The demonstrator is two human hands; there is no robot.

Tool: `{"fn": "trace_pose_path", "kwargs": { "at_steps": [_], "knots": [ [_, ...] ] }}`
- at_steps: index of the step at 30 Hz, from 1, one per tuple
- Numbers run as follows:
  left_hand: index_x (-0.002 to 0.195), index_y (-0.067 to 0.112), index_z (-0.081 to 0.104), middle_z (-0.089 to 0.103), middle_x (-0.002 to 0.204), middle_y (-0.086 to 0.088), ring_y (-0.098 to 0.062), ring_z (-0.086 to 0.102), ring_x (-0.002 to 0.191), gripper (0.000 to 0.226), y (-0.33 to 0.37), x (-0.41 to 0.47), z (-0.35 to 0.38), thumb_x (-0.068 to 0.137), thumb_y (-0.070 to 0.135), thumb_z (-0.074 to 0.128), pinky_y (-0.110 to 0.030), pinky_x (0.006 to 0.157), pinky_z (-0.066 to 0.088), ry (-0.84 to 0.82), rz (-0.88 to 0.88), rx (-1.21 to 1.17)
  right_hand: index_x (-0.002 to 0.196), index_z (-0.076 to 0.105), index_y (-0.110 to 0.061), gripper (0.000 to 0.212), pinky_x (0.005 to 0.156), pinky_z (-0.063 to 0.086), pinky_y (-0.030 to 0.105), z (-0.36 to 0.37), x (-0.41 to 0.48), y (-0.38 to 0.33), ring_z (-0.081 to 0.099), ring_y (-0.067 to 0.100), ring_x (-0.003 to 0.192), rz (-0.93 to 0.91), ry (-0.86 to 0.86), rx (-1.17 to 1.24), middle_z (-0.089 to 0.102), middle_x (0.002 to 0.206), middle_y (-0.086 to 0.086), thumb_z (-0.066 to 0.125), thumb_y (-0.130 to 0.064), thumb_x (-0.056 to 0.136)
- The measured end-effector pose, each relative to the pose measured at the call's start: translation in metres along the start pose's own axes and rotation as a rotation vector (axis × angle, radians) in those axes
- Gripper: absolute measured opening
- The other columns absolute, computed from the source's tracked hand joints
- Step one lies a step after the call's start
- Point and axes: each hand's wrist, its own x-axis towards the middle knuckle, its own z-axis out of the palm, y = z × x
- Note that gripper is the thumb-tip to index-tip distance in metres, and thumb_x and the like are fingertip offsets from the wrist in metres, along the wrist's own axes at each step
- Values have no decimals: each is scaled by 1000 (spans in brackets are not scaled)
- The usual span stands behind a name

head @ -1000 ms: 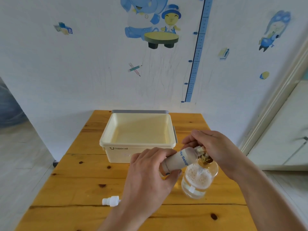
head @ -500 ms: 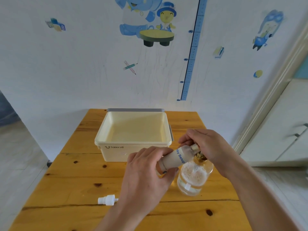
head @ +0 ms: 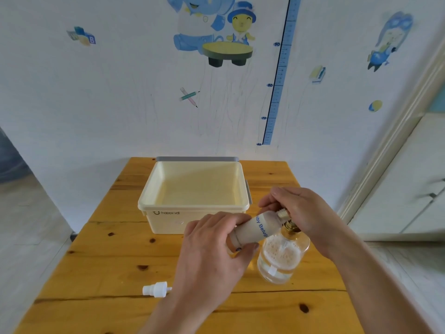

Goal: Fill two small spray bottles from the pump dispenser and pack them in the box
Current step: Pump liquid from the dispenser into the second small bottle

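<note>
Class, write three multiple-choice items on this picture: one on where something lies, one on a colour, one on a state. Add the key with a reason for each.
1. Where does the white spray cap lie?
A in the box
B on the table, left of the left hand
C on the dispenser

2. What colour is the storage box?
A cream
B red
C black

3. How is the small spray bottle held?
A upright
B tilted, neck at the pump
C lying in the box

Key: B, it lies on the wooden table; A, its walls are cream; B, the left hand angles it toward the pump dispenser, under the right hand.
</note>
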Motion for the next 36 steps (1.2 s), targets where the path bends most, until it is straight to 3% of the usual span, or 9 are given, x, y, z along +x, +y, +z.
{"fn": "trace_pose_path", "kwargs": {
  "at_steps": [3, 8, 14, 20, 22, 25, 32, 36],
  "knots": [
    [103, 40, 62, 64, 94, 26, 4, 56, 91, 33, 1, 1, -1, 74, 54, 57, -20, 83, 38, 4, -1, -3, 84, 77, -19, 39, 83, 52, 39, -3, 0, -3, 67, 22, 89, 3, -27, 38, 77, 84, -1, 45, -32, 100],
    [102, 39, 63, 64, 93, 26, 3, 56, 89, 31, -1, 0, 0, 73, 51, 61, -20, 81, 38, 18, 0, -10, 78, 76, -19, 38, 67, 45, 31, 3, 1, -1, 62, 16, 76, 0, 25, -22, 76, 78, -3, 44, -27, 98],
    [103, 38, 63, 64, 93, 26, 3, 55, 89, 33, 0, -1, 0, 74, 54, 56, -19, 81, 37, 17, 2, -11, 86, 76, -17, 37, 84, 52, 43, -3, -1, -3, 68, 26, 91, 4, -45, 37, 77, 83, 1, 44, -29, 100],
    [101, 39, 63, 64, 93, 25, 3, 56, 89, 30, -1, 0, 0, 74, 51, 60, -21, 82, 39, 7, -3, -6, 77, 76, -20, 39, 60, 42, 25, 3, 0, 0, 59, 11, 68, 2, 33, -33, 74, 74, -4, 44, -27, 99],
    [101, 39, 63, 64, 93, 26, 3, 55, 89, 31, -1, -1, 0, 73, 52, 58, -20, 82, 38, 10, -9, -11, 80, 76, -19, 38, 65, 46, 29, 1, -1, -1, 63, 15, 75, -5, 3, -13, 75, 78, -2, 44, -28, 99],
    [102, 40, 62, 63, 93, 27, 4, 55, 91, 32, -1, -1, 1, 73, 53, 58, -20, 83, 38, 11, -5, -5, 84, 77, -17, 38, 83, 52, 42, -3, -2, -3, 68, 24, 89, 6, -60, 44, 77, 84, 2, 45, -29, 100],
    [101, 40, 62, 63, 92, 27, 5, 54, 90, 31, -1, -1, 0, 74, 53, 58, -19, 80, 37, 11, -2, -6, 77, 76, -19, 37, 65, 46, 28, 4, -2, -2, 64, 15, 77, 8, 36, -7, 76, 79, -1, 45, -25, 98],
    [101, 40, 62, 63, 92, 27, 4, 54, 91, 31, -1, 0, -2, 74, 53, 58, -20, 83, 38, 17, 3, -3, 83, 76, -17, 37, 75, 51, 35, -1, -4, -5, 67, 19, 81, 13, -16, 49, 77, 82, 1, 45, -28, 99]
  ]
}}
